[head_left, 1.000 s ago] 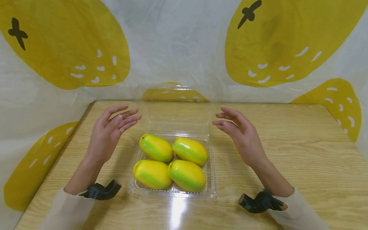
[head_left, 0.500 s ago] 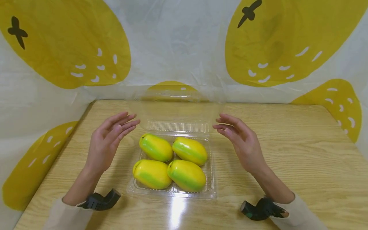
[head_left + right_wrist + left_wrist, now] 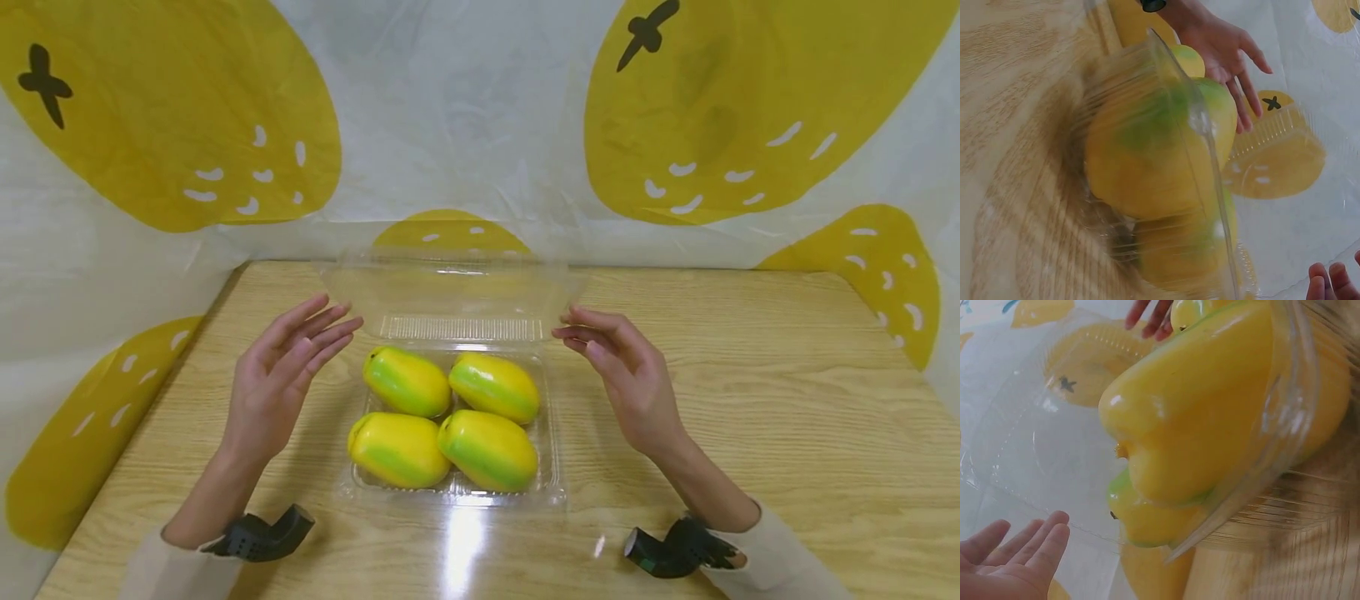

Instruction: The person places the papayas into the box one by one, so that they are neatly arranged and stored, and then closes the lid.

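A clear plastic clamshell box (image 3: 557, 433) lies on the table with several glossy yellow-green fruits, shaped like mangoes or papayas, in its base; one is the front-right fruit (image 3: 487, 454). Its hinged lid (image 3: 461, 292) stands up at the back, leaning forward a little over the rear fruits. My left hand (image 3: 273, 375) is at the lid's left side, fingers extended and fingertips right by its edge. On the opposite side my right hand (image 3: 630, 375) mirrors it, fingers gently bent and fingertips at the lid's right edge. Neither hand's fingers close round anything.
The box rests on a wood-grain table (image 3: 787, 417). Behind and to the left hangs a white cloth (image 3: 465, 117) with large yellow fruit prints. Each wrist carries a dark camera mount, such as the left mount (image 3: 262, 533).
The lid has tipped forward from a more upright stance, its top edge now lower. Both hands have moved slightly toward the body along with it. The fruits stay in the base.
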`<state>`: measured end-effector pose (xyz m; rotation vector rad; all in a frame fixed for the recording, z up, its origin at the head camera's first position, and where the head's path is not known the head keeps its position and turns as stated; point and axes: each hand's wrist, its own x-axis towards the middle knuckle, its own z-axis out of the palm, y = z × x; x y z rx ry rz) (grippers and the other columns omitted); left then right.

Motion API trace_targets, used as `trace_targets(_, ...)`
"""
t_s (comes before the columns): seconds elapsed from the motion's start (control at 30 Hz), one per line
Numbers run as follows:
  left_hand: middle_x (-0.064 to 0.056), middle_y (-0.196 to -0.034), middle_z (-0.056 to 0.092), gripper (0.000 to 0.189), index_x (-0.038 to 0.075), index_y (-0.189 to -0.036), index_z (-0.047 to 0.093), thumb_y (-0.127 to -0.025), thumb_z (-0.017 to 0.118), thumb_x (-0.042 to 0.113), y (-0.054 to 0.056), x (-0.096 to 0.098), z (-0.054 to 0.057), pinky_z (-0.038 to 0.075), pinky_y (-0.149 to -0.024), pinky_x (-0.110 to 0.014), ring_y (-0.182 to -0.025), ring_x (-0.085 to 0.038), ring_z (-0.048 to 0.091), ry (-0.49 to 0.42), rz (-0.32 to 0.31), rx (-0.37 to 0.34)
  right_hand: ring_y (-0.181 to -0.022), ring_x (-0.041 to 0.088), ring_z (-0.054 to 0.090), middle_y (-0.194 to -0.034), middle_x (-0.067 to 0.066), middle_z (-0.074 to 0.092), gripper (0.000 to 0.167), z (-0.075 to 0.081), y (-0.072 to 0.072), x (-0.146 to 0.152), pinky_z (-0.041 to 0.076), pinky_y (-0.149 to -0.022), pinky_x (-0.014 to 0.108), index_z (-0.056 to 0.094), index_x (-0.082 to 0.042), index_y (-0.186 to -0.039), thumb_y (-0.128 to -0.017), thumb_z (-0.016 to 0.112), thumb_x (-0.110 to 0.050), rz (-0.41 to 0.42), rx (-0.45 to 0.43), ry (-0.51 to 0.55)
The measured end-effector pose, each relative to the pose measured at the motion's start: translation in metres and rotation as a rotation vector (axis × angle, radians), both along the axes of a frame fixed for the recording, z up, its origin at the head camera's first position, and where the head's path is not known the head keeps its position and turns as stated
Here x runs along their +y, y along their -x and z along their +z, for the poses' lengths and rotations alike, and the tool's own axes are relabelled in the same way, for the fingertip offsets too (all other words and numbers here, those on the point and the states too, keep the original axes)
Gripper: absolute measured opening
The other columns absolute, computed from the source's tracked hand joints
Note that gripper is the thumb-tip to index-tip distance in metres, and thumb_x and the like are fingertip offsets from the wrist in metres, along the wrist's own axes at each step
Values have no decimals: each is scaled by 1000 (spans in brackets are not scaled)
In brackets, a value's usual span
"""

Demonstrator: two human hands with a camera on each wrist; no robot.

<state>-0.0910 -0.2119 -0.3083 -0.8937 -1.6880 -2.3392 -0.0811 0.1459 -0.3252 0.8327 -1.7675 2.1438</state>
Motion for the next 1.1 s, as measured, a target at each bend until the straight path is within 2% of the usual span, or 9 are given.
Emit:
trace_targets(0.1,-37,-135,40,42,-20,-137,27,-97,33,-10,1,1,-2,37,-104,-44,-121,-44,48,-14,-19,37,-111,35,56,-123,27,53,31,-3,0,0,43,-100,38,46,18,-125,-96,39,8,19,26,14)
trace_targets(0.27,-38,-134,39,42,-20,-137,27,-97,35,-9,0,2,-6,36,-104,-44,-122,-44,47,-1,-8,65,-111,35,56,-121,23,56,29,-6,-1,-2,43,-100,39,49,16,-123,-96,38,9,57,72,48)
trace_targets(0.5,-32,-137,42,41,-14,-138,33,-98,37,-6,-3,2,-5,35,-106,-42,-125,-41,47,39,22,98,-111,34,57,-120,24,57,28,-7,-2,-2,44,-99,38,49,19,-120,-96,37,11,62,106,41)
trace_targets(0.63,-29,-137,44,42,-10,-140,35,-98,38,-6,-3,3,-6,35,-106,-40,-126,-39,47,68,41,100,-113,34,56,-119,26,56,27,-7,-5,-1,43,-99,37,48,21,-119,-96,39,12,10,79,-26)
trace_targets(0.77,-27,-137,46,42,-10,-140,36,-98,38,-7,-5,2,-10,35,-106,-41,-126,-39,47,48,28,114,-115,34,56,-121,26,53,29,-8,-11,0,43,-100,37,50,17,-122,-94,43,13,-45,75,-126)
trace_targets(0.9,-28,-136,47,42,-9,-140,36,-98,41,-5,-6,3,-12,35,-106,-42,-126,-40,46,51,28,130,-119,31,53,-128,21,50,32,-11,-17,3,40,-102,37,48,15,-126,-95,46,10,-47,95,-162)
trace_targets(1.0,-27,-133,50,42,-9,-140,37,-99,43,-1,-8,3,-11,36,-106,-41,-126,-38,47,93,67,136,-124,27,48,-134,18,47,34,-13,-23,5,38,-104,36,47,15,-128,-94,47,10,-35,91,-174)
trace_targets(1.1,-26,-131,53,42,-10,-139,38,-98,44,-1,-10,2,-12,37,-105,-39,-124,-35,48,125,106,141,-128,27,43,-137,20,44,39,-14,-28,6,37,-105,35,45,15,-130,-91,47,15,-27,104,-194)
